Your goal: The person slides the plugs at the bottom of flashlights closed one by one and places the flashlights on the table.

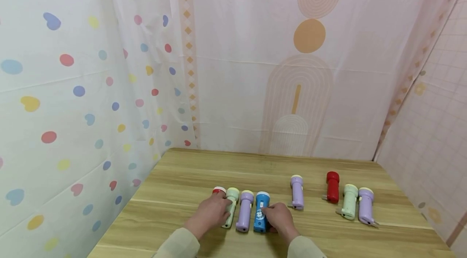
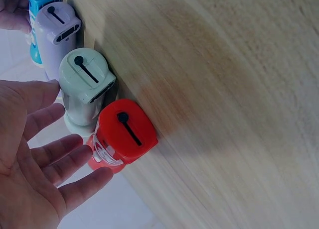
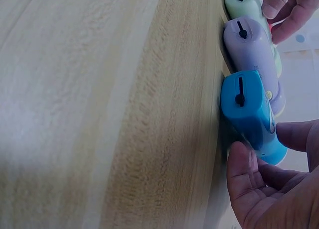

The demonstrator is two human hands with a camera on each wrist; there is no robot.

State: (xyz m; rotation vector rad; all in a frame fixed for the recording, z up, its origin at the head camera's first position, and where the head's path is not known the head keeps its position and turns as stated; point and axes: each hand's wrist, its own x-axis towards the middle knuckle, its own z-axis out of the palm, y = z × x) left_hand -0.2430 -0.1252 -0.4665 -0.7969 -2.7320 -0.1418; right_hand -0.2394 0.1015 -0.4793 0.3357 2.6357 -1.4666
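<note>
Four flashlights lie side by side: a red one (image 2: 127,132), a pale green one (image 1: 229,220), a purple one (image 1: 245,211) and a blue one (image 1: 260,222). My left hand (image 1: 213,214) is over the red flashlight, hiding most of its body in the head view. Its fingers are fairly straight along the red side, with the thumb by the pale green flashlight. At the blue flashlight's right side, my right hand (image 1: 281,218) pinches the body, thumb on the upper face and bent fingers along the side.
Farther right on the wooden table (image 1: 233,165) lie another purple flashlight (image 1: 297,193), a second red one (image 1: 333,188), a light green one (image 1: 349,203) and a third purple one (image 1: 366,205). Their small plug-like parts stick out. Patterned curtains (image 1: 233,104) hang behind and beside the table.
</note>
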